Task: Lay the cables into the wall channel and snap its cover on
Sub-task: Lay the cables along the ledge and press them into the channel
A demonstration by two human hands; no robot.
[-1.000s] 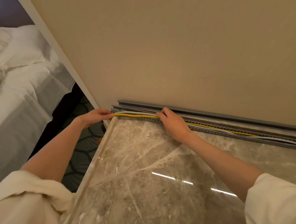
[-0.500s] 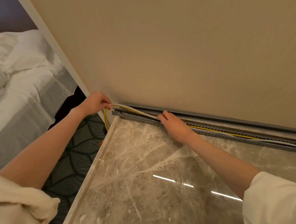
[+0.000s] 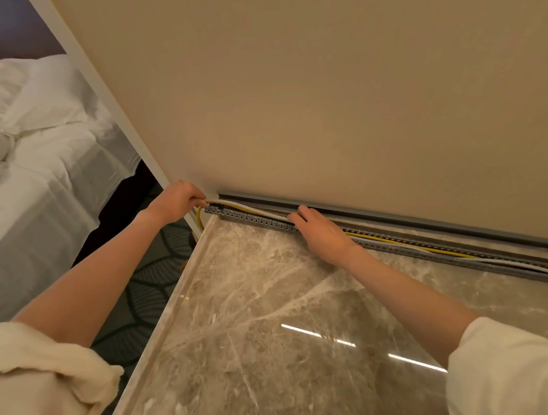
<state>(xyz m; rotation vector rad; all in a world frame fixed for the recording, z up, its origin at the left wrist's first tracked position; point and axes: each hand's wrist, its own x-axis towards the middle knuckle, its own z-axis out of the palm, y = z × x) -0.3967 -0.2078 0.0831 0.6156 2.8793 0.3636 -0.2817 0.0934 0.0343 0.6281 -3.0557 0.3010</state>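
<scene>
Pulling the cables [image 3: 233,207] taut, your left hand [image 3: 176,199] now pinches their lifted ends; your right hand [image 3: 320,233] presses them flat into the channel [image 3: 251,220].

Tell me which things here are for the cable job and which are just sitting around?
For the job:
yellow cable
white cable
slotted channel
grey cover strip along the wall
left hand, pinching the cable ends
right hand, pressing the cables down

Just there:
bed
marble counter
patterned carpet
</scene>
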